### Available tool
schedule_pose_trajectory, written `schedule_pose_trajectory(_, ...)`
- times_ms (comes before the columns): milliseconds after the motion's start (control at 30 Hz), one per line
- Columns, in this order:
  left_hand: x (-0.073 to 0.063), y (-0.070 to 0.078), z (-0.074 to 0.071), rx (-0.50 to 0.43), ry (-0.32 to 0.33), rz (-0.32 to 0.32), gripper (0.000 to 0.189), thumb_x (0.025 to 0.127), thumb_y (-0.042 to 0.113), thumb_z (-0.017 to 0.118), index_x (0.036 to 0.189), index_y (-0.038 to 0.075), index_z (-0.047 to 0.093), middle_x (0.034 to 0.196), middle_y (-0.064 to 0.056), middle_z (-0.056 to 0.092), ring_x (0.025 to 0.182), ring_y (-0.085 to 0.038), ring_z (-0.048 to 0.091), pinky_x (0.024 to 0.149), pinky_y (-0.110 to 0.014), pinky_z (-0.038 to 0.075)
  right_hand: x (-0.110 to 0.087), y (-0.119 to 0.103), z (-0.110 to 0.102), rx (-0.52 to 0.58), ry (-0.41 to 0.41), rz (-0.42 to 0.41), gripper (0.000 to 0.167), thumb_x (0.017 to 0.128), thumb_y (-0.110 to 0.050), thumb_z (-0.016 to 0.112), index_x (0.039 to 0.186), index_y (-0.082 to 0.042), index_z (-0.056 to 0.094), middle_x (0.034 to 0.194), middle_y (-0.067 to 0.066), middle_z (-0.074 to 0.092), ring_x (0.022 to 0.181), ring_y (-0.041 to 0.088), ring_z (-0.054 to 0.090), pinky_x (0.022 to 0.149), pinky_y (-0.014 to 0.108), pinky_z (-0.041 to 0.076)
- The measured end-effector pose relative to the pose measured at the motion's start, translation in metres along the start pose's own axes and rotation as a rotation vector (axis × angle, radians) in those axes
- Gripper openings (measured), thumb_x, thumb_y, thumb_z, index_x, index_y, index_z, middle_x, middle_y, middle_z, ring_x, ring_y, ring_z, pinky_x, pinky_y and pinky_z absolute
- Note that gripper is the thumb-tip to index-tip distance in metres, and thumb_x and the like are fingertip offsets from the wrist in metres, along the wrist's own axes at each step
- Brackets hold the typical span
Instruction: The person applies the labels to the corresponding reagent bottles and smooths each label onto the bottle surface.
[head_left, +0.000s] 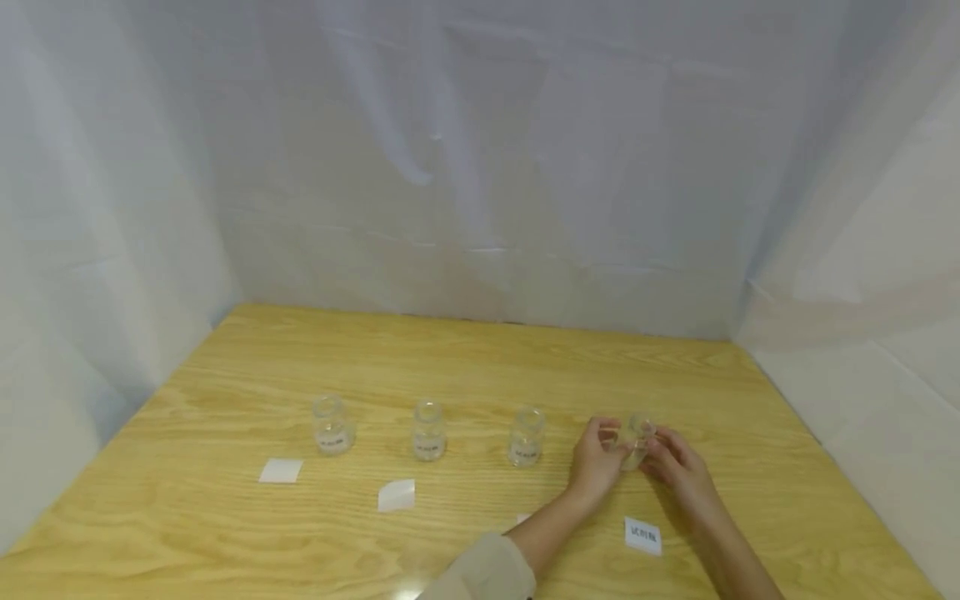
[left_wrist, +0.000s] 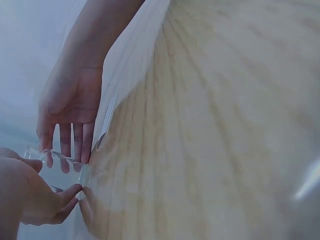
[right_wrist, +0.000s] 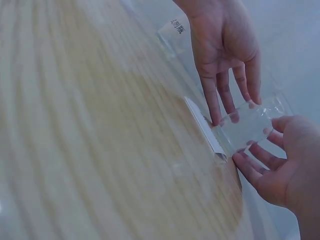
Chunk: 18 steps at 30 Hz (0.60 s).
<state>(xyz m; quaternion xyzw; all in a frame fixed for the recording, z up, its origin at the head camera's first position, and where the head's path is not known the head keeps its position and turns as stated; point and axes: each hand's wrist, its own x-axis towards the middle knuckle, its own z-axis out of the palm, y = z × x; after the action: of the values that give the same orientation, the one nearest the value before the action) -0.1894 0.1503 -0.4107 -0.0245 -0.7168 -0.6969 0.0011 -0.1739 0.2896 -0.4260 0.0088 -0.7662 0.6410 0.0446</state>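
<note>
A clear glass bottle [head_left: 637, 442] stands upright at the right of the table, between both hands. My left hand [head_left: 596, 462] holds it from the left, thumb on the near side and fingers behind. From the right, my right hand [head_left: 681, 473] grips the same bottle with its thumb and fingertips. In the right wrist view the bottle [right_wrist: 245, 129] shows no label on its visible side, and its base is at the tabletop. A white paper label [head_left: 642, 535] with dark printed characters lies in front of it, near my right forearm.
Three more glass bottles stand in a row to the left: one far left [head_left: 332, 427], one in the middle [head_left: 428, 432] and one [head_left: 527, 437] near my left hand. Each bears a printed label. White slips [head_left: 281, 471] [head_left: 396, 496] lie before them; my left forearm partly covers another.
</note>
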Motion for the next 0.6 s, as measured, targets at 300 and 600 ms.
schedule_pose_trajectory(300, -0.0069, 0.0019, -0.0038, -0.009, 0.023, 0.006, 0.028, 0.079, 0.003, 0.068, 0.103, 0.008, 0.057, 0.101, -0.009, 0.059, 0.095, -0.029, 0.055, 0.079, -0.04, 0.048, 0.0002, 0.0016, 0.0014, 0.002, -0.042, -0.026, 0.046, 0.098, -0.025, 0.046, 0.13, 0.008, 0.039, 0.115, 0.002, 0.054, 0.097, 0.007, 0.057, 0.084, 0.027, 0.047)
schedule_pose_trajectory(600, -0.0088, 0.0021, 0.0004, 0.014, 0.088, 0.026, 0.027, 0.078, 0.003, 0.069, 0.102, 0.009, 0.056, 0.1, -0.008, 0.058, 0.091, -0.027, 0.056, 0.074, -0.037, 0.049, 0.0051, 0.0033, 0.0001, -0.032, -0.061, -0.03, 0.049, 0.099, -0.028, 0.044, 0.132, 0.007, 0.038, 0.128, 0.015, 0.048, 0.097, 0.009, 0.058, 0.085, 0.026, 0.046)
